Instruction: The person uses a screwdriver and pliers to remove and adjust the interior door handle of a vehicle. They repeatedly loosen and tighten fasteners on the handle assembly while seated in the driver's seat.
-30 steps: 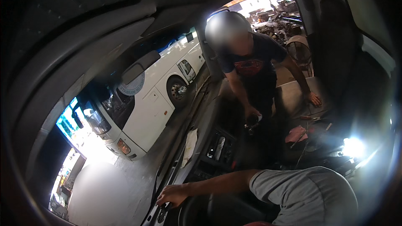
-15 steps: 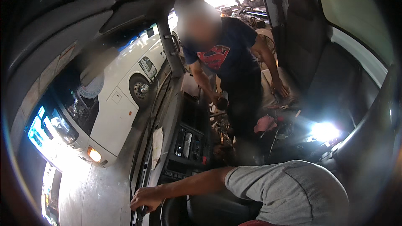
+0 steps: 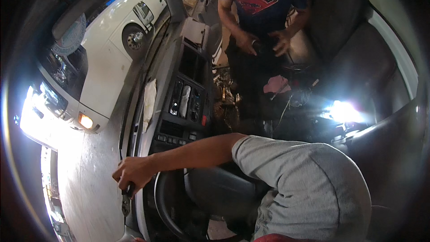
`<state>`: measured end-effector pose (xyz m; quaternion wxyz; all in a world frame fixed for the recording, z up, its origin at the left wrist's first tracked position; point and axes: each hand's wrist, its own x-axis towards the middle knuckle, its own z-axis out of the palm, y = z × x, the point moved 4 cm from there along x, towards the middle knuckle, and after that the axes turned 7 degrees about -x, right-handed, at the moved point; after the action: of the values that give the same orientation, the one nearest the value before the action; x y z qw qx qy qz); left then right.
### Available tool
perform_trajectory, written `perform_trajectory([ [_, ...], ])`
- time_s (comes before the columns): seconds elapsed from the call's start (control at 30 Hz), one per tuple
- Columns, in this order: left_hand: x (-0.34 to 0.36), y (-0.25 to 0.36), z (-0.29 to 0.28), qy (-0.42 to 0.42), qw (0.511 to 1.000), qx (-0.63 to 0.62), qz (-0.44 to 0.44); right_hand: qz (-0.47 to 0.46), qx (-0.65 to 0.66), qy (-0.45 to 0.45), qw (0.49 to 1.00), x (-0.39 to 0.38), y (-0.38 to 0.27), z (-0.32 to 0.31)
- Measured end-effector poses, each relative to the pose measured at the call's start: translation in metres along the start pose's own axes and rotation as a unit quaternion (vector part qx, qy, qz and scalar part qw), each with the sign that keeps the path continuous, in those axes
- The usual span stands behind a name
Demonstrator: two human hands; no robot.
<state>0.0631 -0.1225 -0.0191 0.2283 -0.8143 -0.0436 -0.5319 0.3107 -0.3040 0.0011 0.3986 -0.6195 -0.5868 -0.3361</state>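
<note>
My right hand (image 3: 132, 172), at the end of an arm in a grey sleeve, is closed on the dark handle of a metal hand tool (image 3: 126, 204) at the windscreen edge of the dashboard. A small patch of skin at the bottom edge below the tool looks like my left hand (image 3: 137, 239); its fingers are hidden. The steering wheel (image 3: 164, 208) curves just right of the tool. Further along the dashboard (image 3: 161, 103) lies a pale, folded strip (image 3: 149, 103).
A co-worker (image 3: 255, 18) in a dark blue T-shirt stands at the far doorway, one hand round a dark object. Seats (image 3: 340, 13), a pink cloth (image 3: 276, 84), loose cables and a bright lamp (image 3: 342, 111) are on the right. A white bus (image 3: 103, 76) shows through the windscreen.
My view has tilted down, showing more dashboard and wheel. The co-worker's free hand has left the seat and is now raised beside the one holding the dark object.
</note>
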Motion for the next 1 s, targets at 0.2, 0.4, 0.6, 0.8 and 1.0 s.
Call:
perform_trajectory([
  [0.2, 0.037, -0.021, 0.034, -0.028, 0.983, -0.159, -0.088, 0.008, 0.039, 0.000, 0.999, 0.008, 0.004, 0.008],
  [0.4, 0.044, 0.014, 0.037, -0.116, 0.967, -0.138, -0.178, 0.024, 0.044, -0.039, 0.998, 0.001, 0.009, 0.002],
  [0.6, 0.023, -0.001, 0.041, 0.185, 0.464, -0.744, -0.444, 0.059, 0.016, -0.084, 0.995, 0.021, -0.024, -0.001],
  [0.8, 0.026, 0.012, 0.042, 0.144, 0.490, -0.715, -0.477, 0.124, 0.100, -0.109, 0.981, 0.026, -0.027, 0.000],
  [1.0, 0.031, 0.021, 0.045, 0.113, 0.501, -0.720, -0.467, 0.102, 0.066, -0.093, 0.988, 0.024, -0.025, 0.000],
])
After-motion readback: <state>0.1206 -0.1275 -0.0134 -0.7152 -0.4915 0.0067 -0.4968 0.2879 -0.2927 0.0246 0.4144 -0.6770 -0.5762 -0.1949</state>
